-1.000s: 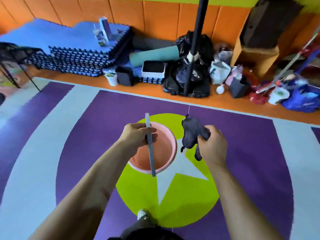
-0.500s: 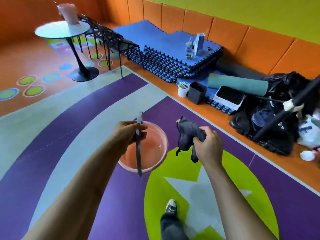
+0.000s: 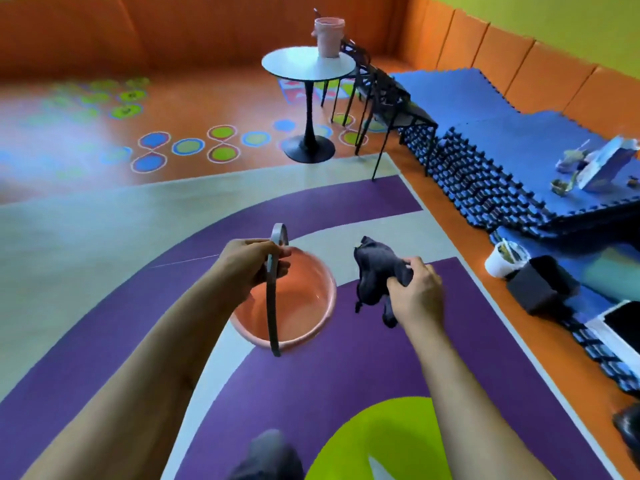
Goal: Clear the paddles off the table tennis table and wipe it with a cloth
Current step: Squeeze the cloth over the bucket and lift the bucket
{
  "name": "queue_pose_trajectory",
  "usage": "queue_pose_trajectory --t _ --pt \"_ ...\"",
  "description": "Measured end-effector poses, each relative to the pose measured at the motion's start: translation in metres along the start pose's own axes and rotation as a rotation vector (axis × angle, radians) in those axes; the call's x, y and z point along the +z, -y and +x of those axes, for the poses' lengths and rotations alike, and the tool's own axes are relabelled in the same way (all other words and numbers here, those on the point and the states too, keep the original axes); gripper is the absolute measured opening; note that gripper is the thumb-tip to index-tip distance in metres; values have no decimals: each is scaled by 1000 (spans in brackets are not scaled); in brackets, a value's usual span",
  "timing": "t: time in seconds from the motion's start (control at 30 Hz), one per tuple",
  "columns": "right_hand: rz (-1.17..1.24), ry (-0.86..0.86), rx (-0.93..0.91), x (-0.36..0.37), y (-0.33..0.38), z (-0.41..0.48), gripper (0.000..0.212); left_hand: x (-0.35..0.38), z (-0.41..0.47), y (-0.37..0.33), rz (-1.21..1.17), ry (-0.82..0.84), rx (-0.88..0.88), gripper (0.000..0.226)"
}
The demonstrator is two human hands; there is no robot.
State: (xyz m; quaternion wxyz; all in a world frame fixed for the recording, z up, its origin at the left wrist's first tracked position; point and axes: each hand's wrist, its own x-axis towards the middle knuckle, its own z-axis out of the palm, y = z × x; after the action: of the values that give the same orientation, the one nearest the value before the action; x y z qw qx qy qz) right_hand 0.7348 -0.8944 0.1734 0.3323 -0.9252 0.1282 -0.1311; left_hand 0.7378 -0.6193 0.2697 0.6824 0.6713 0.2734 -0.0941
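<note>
My left hand (image 3: 247, 268) grips the grey handle (image 3: 272, 299) of a pink bucket (image 3: 301, 306), which hangs below it over the purple floor. My right hand (image 3: 417, 292) is closed around a crumpled dark grey cloth (image 3: 375, 271), held to the right of the bucket at about the same height. No table tennis table and no paddles are in view.
A small round white table (image 3: 308, 65) on a black pedestal stands ahead with a pink bucket-like container (image 3: 329, 36) on it. Black wire chairs (image 3: 381, 98) stand beside it. Stacked blue foam mats (image 3: 502, 147), a white cup (image 3: 502, 259) and a black box (image 3: 540, 287) line the right wall. My shoe (image 3: 268, 455) shows below.
The view has swung left: the pole and bags at the wall are out of frame, and the round table is now ahead. Both hands keep their hold on the bucket and the cloth.
</note>
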Motion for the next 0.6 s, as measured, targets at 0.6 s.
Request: queue_pose_trajectory --t 0.6 --pt "21 40 -143 198 193 346 26 -33 334 -210 -89 -3 78 14"
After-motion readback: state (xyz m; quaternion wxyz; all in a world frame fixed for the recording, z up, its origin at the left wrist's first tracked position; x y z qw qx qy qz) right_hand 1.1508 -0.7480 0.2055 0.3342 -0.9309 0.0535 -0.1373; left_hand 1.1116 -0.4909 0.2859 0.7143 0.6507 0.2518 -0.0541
